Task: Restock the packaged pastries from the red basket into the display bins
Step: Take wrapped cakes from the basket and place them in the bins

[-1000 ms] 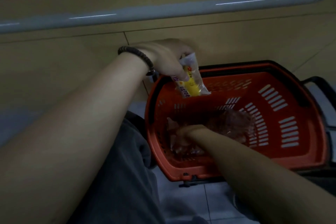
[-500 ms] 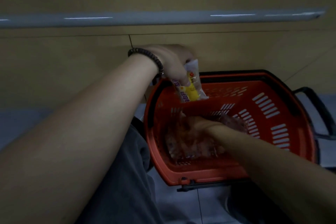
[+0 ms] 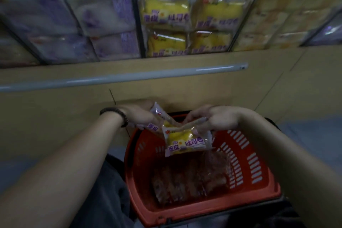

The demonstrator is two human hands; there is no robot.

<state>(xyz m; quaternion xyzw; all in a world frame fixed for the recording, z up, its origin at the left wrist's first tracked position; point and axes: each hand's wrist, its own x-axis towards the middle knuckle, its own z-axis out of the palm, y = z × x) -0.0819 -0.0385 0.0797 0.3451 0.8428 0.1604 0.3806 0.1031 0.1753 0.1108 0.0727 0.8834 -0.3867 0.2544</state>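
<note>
Spanning the top of the view, the display bins (image 3: 139, 29) are seen to be already well filled: the middle bin is packed with yellow packaged pastries (image 3: 166, 11), the bin to its left with purple-and-white packets (image 3: 103, 15), while what is stocked further right is too blurred to be named. Beneath the bins, a tan cabinet front (image 3: 55, 116) crossed by a grey rail (image 3: 120, 77) is shown. The red basket (image 3: 142, 181) is set on the floor just in front of that cabinet, between the person's forearms. It is judged not yet emptied, since a layer of reddish-brown wrapped pastries (image 3: 188, 177) is left lying across its bottom. 2 yellow packets are held above the basket's far rim, touching each other and well below the bins. The larger-looking front packet (image 3: 185, 140) is hung from the right hand (image 3: 218, 118), whose fingers (image 3: 198, 114) are pinched together on its upper edge. The other packet (image 3: 157, 113) is gripped in the left hand (image 3: 137, 116), with the fingers (image 3: 146, 118) curled round it. A dark beaded bracelet (image 3: 118, 114) is worn on the left wrist. From this, the task is judged to be partly done: both yellow packets have been lifted out but not yet placed, most likely being meant for the matching middle bin, and the reddish-brown packets remain to be shelved afterwards.
</note>
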